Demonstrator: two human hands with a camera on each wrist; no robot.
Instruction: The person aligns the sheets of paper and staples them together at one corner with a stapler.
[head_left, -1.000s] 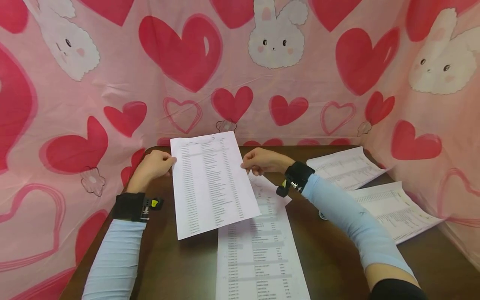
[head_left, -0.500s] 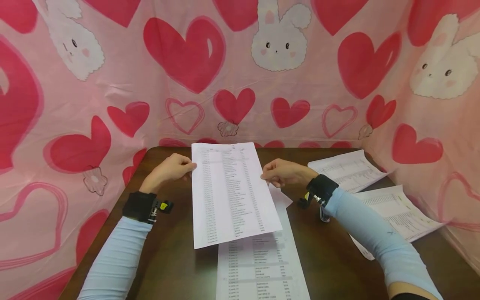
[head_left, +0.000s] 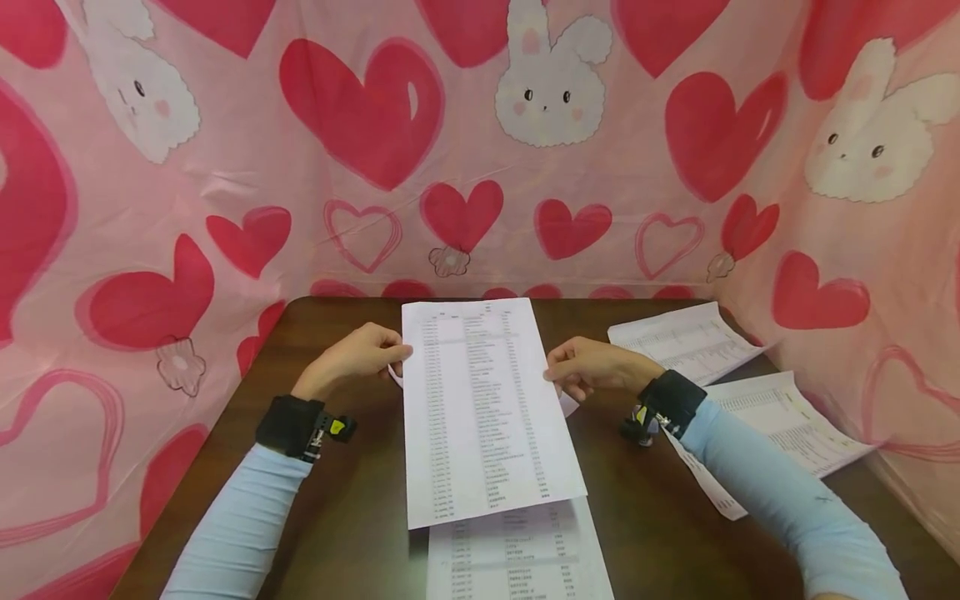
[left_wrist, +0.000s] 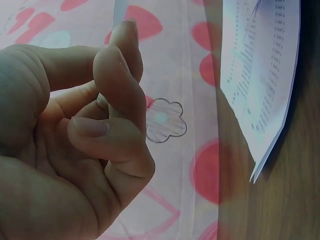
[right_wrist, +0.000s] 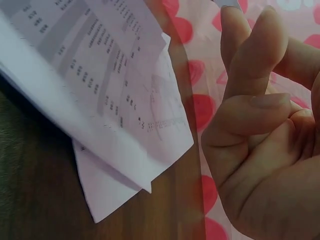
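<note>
A printed sheet of paper [head_left: 487, 408] is held up between my two hands, tilted over other printed sheets [head_left: 525, 558] on the table. My left hand [head_left: 360, 358] pinches its left edge between thumb and fingers. On the opposite edge my right hand [head_left: 596, 367] pinches it the same way. In the left wrist view my left hand [left_wrist: 100, 125] has its fingers curled, with a thin strip of the sheet at the fingertips. The right wrist view has my right hand [right_wrist: 265, 115] curled likewise, with loose sheets [right_wrist: 100, 90] lying left of it.
Two more printed papers lie at the right of the dark wooden table [head_left: 345, 500], a far one [head_left: 675, 337] and a nearer one [head_left: 787, 425] partly behind the right sleeve. A pink curtain [head_left: 480, 150] with hearts and rabbits hangs around the table.
Both hands have carried the pinched sheet to the right and nearer to me. It now covers more of the sheets on the table.
</note>
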